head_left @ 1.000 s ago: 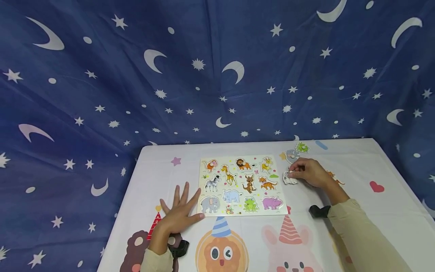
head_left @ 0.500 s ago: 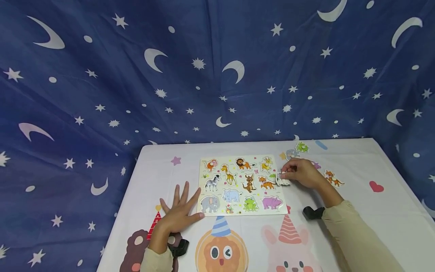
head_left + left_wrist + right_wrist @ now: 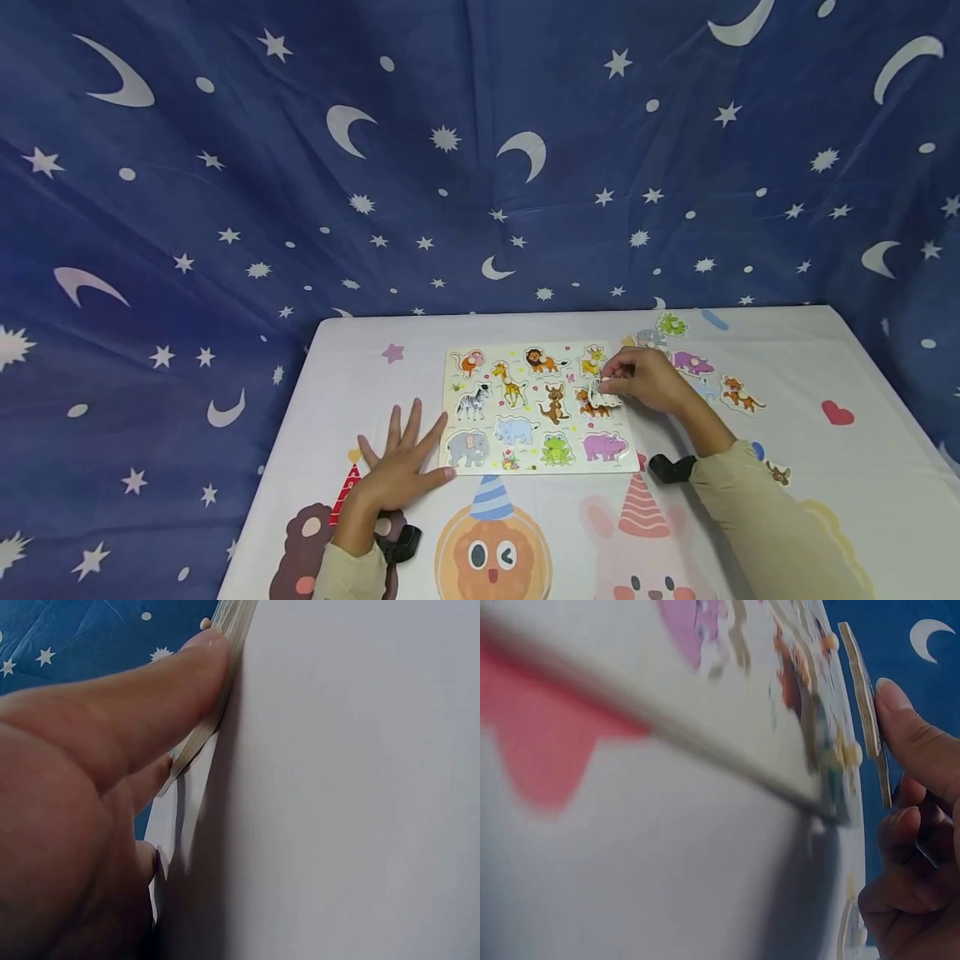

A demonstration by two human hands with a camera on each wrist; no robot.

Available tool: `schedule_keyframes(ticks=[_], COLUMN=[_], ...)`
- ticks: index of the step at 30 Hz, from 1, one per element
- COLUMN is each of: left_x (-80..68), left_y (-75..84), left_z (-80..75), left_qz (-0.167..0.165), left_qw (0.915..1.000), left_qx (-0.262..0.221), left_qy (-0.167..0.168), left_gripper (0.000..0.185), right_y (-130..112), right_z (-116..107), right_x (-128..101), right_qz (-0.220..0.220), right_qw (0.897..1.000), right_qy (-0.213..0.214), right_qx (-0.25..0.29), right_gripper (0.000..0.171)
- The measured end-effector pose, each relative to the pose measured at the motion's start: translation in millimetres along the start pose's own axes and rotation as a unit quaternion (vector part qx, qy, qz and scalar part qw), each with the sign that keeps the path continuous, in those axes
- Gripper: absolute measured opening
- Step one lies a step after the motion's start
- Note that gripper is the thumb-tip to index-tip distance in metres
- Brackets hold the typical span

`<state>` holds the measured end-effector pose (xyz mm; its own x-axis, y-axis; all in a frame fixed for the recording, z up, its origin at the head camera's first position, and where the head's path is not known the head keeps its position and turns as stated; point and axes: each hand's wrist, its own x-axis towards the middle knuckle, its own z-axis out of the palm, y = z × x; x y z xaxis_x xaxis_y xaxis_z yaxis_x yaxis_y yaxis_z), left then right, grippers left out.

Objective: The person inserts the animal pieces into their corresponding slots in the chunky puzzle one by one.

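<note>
A flat animal puzzle board (image 3: 573, 467) lies on the table in the head view. My left hand (image 3: 397, 471) is spread at its left edge, the thumb (image 3: 187, 675) touching the corner. My right hand (image 3: 648, 379) pinches a black-and-white striped puzzle piece, apparently the zebra (image 3: 606, 398), above the board's right side, over the tiger picture. In the right wrist view this piece (image 3: 864, 712) is seen edge-on, raised off the board between thumb and fingers. The printed zebra (image 3: 472, 402) is on the board's left side.
Loose pieces lie to the right: a frog (image 3: 672, 325), a grey piece (image 3: 651, 337), a purple hippo (image 3: 692, 362), a tiger (image 3: 741, 393) and a kangaroo (image 3: 778, 473). Knobbed pieces, among them a lion (image 3: 542, 360), sit on the board. A star-patterned blue curtain (image 3: 420, 192) hangs behind.
My right hand has moved left with the striped piece, from beside the board to over its right side. The kangaroo piece has come into view. My left hand stays in place.
</note>
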<state>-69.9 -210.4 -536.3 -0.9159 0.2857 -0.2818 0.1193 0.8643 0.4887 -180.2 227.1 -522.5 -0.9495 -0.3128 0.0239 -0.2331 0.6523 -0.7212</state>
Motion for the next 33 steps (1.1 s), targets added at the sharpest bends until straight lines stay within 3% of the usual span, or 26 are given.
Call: schedule_keyframes(ticks=[16,33], left_x=[1.0,0.6], left_y=[0.2,0.5], left_z=[1.3,1.5], left_qz=[-0.001,-0.002], left_qw=[1.0,1.0], left_qx=[0.004,0.002], left_qy=[0.006,0.005], left_gripper=[0.086,0.086], right_y=[-31,-62], right_z=[26,61], right_x=[20,38], right_qz=[-0.008,-0.03], right_qw=[0.999,0.998], right_qy=[-0.017,-0.036], right_qx=[0.04,0.048], right_gripper=[0.015,0.015])
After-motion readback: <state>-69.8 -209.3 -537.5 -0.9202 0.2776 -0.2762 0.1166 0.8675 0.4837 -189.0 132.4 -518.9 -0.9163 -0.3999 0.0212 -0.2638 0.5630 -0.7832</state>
